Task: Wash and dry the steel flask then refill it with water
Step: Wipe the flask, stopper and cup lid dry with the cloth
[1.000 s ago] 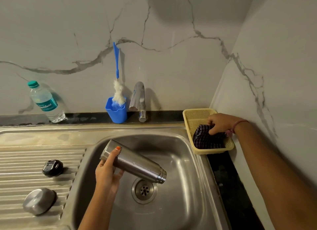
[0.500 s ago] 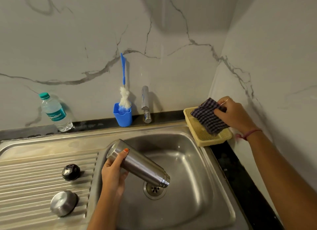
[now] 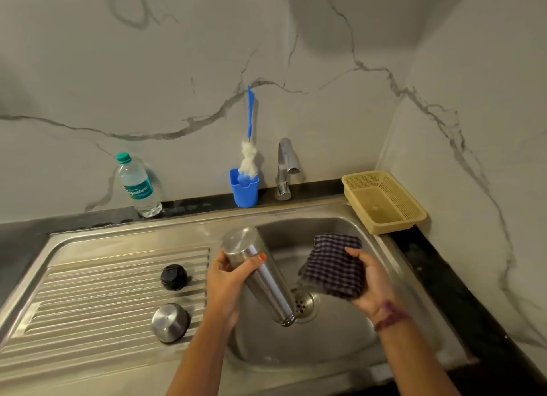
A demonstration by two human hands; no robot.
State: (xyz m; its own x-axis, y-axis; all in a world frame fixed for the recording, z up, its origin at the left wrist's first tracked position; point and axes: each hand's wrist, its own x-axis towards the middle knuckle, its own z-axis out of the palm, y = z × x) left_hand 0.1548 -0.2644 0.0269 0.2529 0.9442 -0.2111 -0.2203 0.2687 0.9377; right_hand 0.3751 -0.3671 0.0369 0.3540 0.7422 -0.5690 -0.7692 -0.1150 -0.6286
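Marble-veined walls are backing a steel sink (image 3: 349, 354). Over its basin the left hand (image 3: 225, 280) is gripping the steel flask (image 3: 266, 280) — tilted, mouth down toward the drain — while the right hand (image 3: 370, 283) is clutching a checked cloth (image 3: 331, 265) just beside it.

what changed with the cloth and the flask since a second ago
The right hand gripped the checked cloth, lifted it out of the yellow basket and carried it over the sink beside the steel flask. The left hand kept holding the flask mouth-down; both caps stayed on the drainboard.
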